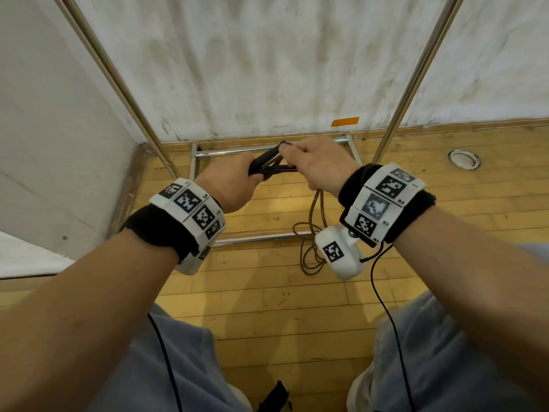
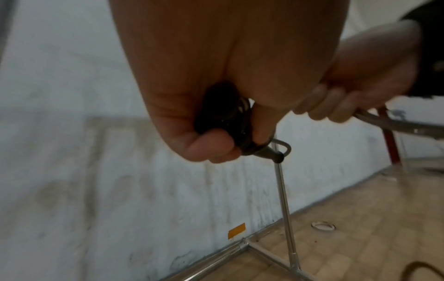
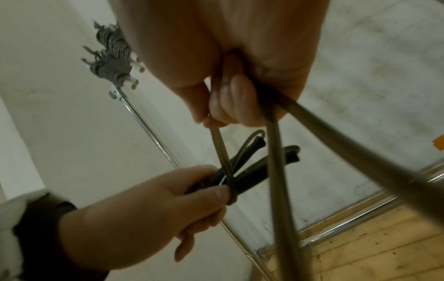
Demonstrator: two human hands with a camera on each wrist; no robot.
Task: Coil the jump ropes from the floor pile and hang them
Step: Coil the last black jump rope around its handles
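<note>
The jump rope is up in front of you, its two black handles bunched in your left hand, fingers curled tight around them; your right hand, just beside it, is closed on the brown cord, which drops in loose loops to the wooden floor. The metal rack frames you; its uprights stand either side, its base rails lie under the hanging cord; the white wall closes the far edge.

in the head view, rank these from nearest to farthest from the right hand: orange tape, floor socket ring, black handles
1. black handles: touching the right hand, on its left.
2. orange tape: on the wall, above the hand.
3. floor socket ring: on the floor, far right.
</note>
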